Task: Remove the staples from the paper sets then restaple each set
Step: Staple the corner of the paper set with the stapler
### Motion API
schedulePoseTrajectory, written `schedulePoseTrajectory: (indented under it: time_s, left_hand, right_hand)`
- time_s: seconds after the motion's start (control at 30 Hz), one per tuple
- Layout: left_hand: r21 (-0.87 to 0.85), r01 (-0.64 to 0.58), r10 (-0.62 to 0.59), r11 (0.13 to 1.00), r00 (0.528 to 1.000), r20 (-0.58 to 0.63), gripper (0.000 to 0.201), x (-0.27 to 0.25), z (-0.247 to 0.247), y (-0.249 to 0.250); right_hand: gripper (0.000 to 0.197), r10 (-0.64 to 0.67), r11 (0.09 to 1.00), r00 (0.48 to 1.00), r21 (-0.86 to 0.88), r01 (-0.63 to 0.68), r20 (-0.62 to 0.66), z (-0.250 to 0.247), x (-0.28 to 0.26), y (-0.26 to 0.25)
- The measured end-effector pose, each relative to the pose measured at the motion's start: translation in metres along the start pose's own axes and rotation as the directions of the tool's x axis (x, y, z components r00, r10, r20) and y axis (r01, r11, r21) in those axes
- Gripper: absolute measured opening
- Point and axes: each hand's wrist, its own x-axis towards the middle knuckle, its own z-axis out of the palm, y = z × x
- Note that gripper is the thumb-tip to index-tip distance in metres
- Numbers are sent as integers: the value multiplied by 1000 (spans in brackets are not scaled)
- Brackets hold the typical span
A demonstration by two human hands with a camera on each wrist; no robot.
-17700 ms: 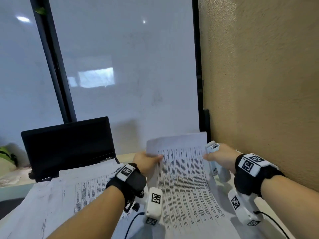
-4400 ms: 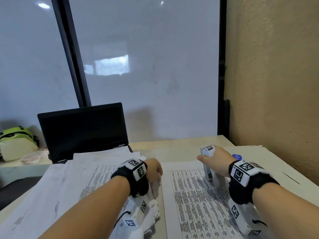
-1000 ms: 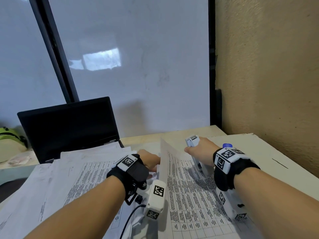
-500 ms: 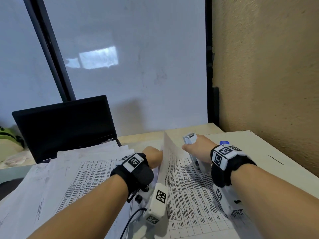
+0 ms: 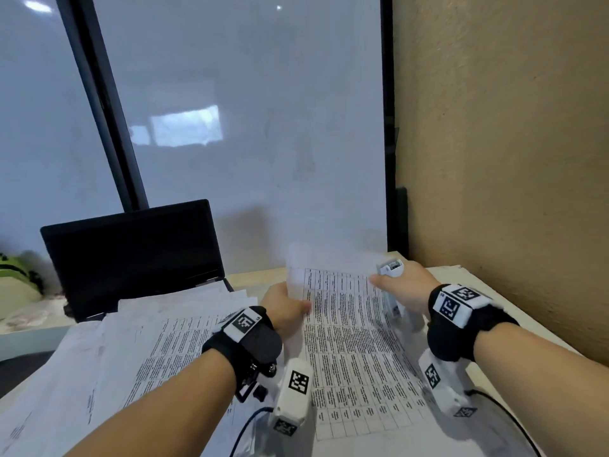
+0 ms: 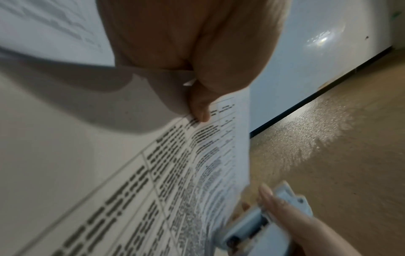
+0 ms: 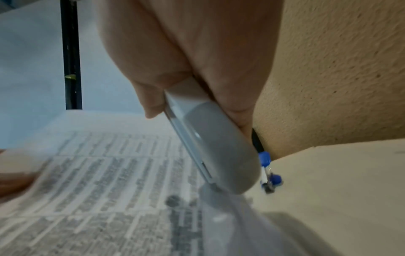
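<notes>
Restapling step: left hand (image 5: 286, 307) pinches paper set (image 5: 349, 338) far-left edge, right hand (image 5: 406, 285) grips stapler (image 5: 391, 268). Next: stapler mouth over corner, squeeze.

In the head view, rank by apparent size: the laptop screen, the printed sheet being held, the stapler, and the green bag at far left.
1. laptop screen
2. printed sheet, close behind, and nearer the camera
3. green bag, cut off by the frame edge
4. stapler, mostly hidden by the right hand

Black wristbands (image 5: 250, 338) carry white, seemingly square-coded camera units (image 5: 293, 390), cabled.
</notes>
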Motion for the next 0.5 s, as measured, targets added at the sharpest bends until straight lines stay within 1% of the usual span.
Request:
schedulePoseTrajectory:
  time_s: [0.07, 0.17, 0.23, 0.33, 0.37, 0.43, 0.47, 0.5]
  left_hand:
    - [-74, -68, 65, 995, 997, -36, 18, -4, -14, 11]
    - [-199, -102, 89, 975, 993, -76, 8, -18, -37, 37]
    - [-280, -183, 150, 943, 979, -137, 11, -31, -50, 58]
    - [-372, -306, 221, 876, 941, -255, 25, -48, -62, 91]
    - [-370, -323, 221, 871, 930, -293, 35, -51, -64, 100]
    - [-287, -320, 207, 903, 909, -361, 73, -54, -65, 113]
    - [-241, -321, 214, 916, 899, -381, 83, -60, -64, 118]
    - [-201, -330, 232, 923, 889, -394, 85, -64, -61, 120]
  right_hand:
    - [11, 3, 999, 999, 41, -1, -40, -16, -6, -6]
    - [9, -10, 999, 1000, 36, 9, 26, -37, -16, -23]
    - [5, -38, 991, 999, 127, 35, 23, -49, -23, -38]
    - [2, -86, 970, 996, 226, 86, -9, -61, -37, -71]
    - [6, -100, 968, 995, 230, 102, -19, -64, -42, -83]
    - [21, -131, 969, 991, 205, 136, -38, -68, -52, -106]
    - [26, -143, 971, 989, 188, 147, -37, -70, -57, -114]
    - [28, -148, 972, 988, 182, 152, -33, -71, -62, -120]
